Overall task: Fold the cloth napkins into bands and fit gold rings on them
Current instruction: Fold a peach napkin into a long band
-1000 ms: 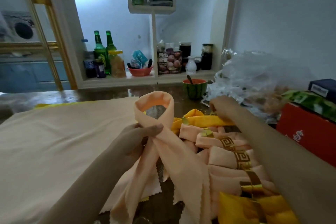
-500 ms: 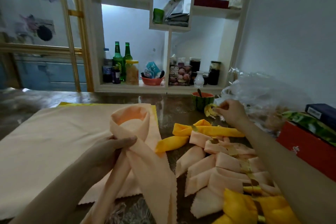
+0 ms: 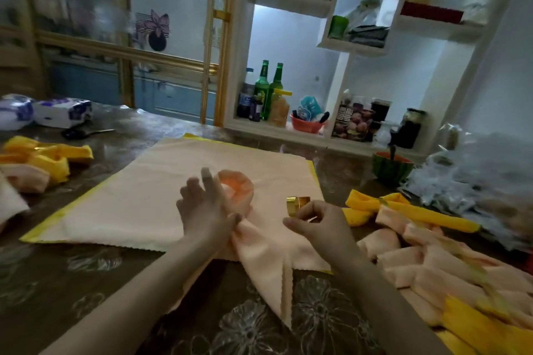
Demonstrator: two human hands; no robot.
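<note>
A peach napkin band (image 3: pixel 259 245) is looped over, its loop at the top and its two tails hanging toward me. My left hand (image 3: pixel 204 207) pinches it where the tails cross, thumb against the cloth, other fingers raised. My right hand (image 3: pixel 314 222) holds a gold ring (image 3: pixel 297 204) in its fingertips, just right of the loop and apart from it. Under them a flat stack of peach napkins (image 3: pixel 144 199) with a yellow one beneath lies on the table.
Folded peach and yellow napkins with rings (image 3: pixel 427 256) lie in a pile at the right. More folded ones (image 3: pixel 40 164) sit at the left. A watermelon-pattern bowl (image 3: pixel 392 167) and a crumpled plastic bag (image 3: pixel 473 173) stand behind the right pile. Shelves with bottles (image 3: pixel 269 89) back the table.
My right hand came back from the plastic bag with a gold ring and now holds it beside the loop. The left hand lowered the looped napkin toward the flat stack.
</note>
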